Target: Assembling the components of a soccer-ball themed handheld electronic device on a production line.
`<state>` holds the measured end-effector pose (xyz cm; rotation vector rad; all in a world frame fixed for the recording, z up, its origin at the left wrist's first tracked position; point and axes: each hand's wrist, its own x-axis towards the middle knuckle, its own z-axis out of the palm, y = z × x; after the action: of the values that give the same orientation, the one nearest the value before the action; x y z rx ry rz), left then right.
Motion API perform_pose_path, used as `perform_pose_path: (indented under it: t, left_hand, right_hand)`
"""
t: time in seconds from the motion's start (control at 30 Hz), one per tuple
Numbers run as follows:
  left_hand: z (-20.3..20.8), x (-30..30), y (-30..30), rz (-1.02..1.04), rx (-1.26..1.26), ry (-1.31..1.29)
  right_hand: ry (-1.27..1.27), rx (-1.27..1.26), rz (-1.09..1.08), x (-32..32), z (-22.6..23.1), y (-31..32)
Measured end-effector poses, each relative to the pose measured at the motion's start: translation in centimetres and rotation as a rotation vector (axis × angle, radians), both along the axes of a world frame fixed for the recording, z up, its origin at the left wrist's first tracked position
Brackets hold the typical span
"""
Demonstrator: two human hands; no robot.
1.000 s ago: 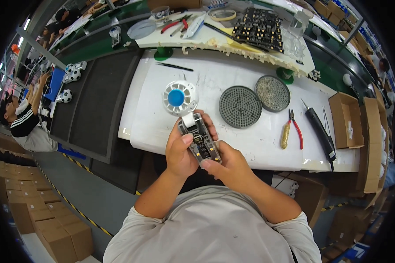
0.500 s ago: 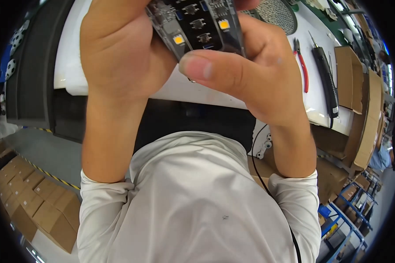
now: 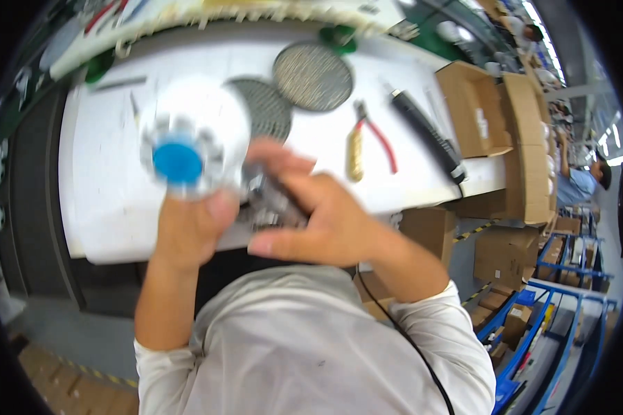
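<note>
My left hand (image 3: pixel 190 228) is closed at the lower side of a white round device (image 3: pixel 211 117) with a blue disc (image 3: pixel 178 164) on its face, the thumb pressed near its edge. Beside it, my right hand (image 3: pixel 332 218) curls its fingers and thumb round a clear-cased dark part (image 3: pixel 273 197). Motion blurs both, and I cannot tell whether the clear-cased part is joined to the white device. Both hands are over the front of the white table (image 3: pixel 325 149).
Two round grey textured discs (image 3: pixel 313 77) lie behind the hands. To the right are pliers (image 3: pixel 368 138), a black corded electric screwdriver (image 3: pixel 426 131) and an open cardboard box (image 3: pixel 474 114). A person in blue (image 3: pixel 580 185) is farther right; blue racks (image 3: pixel 554 311) stand at lower right.
Both hands have moved lower in view. The clear-cased part, earlier close up with its circuit board showing, has turned and looks smaller. The white device with the blue disc has come into view.
</note>
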<state>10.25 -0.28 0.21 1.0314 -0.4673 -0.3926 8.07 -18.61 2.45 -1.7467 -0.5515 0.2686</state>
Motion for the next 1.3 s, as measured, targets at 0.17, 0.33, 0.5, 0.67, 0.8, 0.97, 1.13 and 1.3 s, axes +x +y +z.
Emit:
perform_pose_path:
  t: [0.17,0.33,0.5,0.67,0.8,0.97,1.13,1.3]
  left_hand:
    - [0.3,-1.2,-0.3,-0.101,-0.030,-0.205]
    - [0.6,-2.4,-0.9,-0.088,-0.115,-0.168]
    - [2.0,-2.6,3.0,0.293,0.519,-0.483]
    - [-0.1,-4.0,10.0,0.467,0.741,-0.349]
    - [-3.3,-4.4,13.1,0.637,0.912,-0.228]
    - [-3.3,-3.4,12.0,0.656,0.995,-0.491]
    - [-0.9,-5.5,13.9,0.607,0.970,-0.502]
    - [3.9,-2.4,27.1,0.950,1.437,-0.709]
  right_hand:
    - [-0.064,-0.007,0.005,-2.1,1.1,-0.3]
    - [-0.048,-0.154,-0.009,-2.4,2.9,-2.0]
    - [-0.351,0.281,-0.767,2.8,4.8,-10.6]
    - [-0.064,0.022,-1.117,14.5,6.9,-20.5]
    - [-0.199,-0.732,-1.082,24.1,1.1,-25.6]
    - [-0.253,-0.662,-0.895,31.0,-5.4,-34.0]
    - [-0.229,-0.575,-0.889,34.8,-8.6,-34.3]
    - [-0.666,-0.816,-0.928,30.0,-2.6,-34.8]
